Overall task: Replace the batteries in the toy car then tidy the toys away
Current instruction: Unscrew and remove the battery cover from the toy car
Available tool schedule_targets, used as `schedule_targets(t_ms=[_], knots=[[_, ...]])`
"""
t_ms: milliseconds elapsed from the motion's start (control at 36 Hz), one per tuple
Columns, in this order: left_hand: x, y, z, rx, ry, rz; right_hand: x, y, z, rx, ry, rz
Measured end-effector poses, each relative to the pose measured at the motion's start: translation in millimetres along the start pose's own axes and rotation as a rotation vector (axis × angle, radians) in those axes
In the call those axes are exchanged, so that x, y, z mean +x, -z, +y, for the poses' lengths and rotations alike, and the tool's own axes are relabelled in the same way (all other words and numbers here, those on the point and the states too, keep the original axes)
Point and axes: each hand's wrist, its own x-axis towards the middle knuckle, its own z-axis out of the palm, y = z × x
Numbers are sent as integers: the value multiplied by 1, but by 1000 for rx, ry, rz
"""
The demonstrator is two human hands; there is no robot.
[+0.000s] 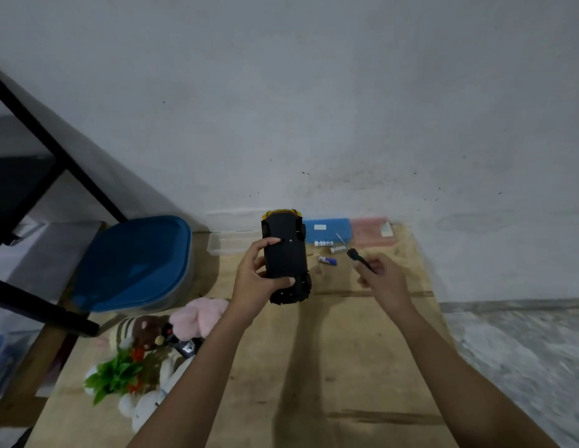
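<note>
My left hand [256,279] grips the toy car [286,253], held belly-up so its black underside faces me; yellow bodywork shows at the far end. To the right, my right hand [380,279] holds a small screwdriver [354,252] by its black handle, its thin shaft pointing up and left, apart from the car. Three loose batteries lie on the cardboard [314,367] between the car and the screwdriver: a white one [323,243], a silver one [338,249] and a blue one [328,260].
A bin with a blue lid [136,263] stands at left. A clear box [231,244], a blue case [327,229] and a pink case [372,232] line the wall. Plush toys [201,318], a remote controller [184,345] and a fake plant [115,373] lie front left. A black frame [55,150] crosses the left.
</note>
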Motion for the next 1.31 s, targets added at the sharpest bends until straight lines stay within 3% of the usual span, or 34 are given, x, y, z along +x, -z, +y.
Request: schedule_targets(t_ms=[167, 389, 611, 1306], knots=[[8, 4, 41, -29, -72, 30, -11, 10, -122, 389, 388, 73], [15, 1, 81, -59, -172, 44, -26, -4, -173, 488, 618, -22], [15, -1, 92, -76, -199, 37, -23, -11, -179, 424, 623, 58], [18, -3, 88, -49, -214, 44, -13, -15, -173, 335, 518, 57]])
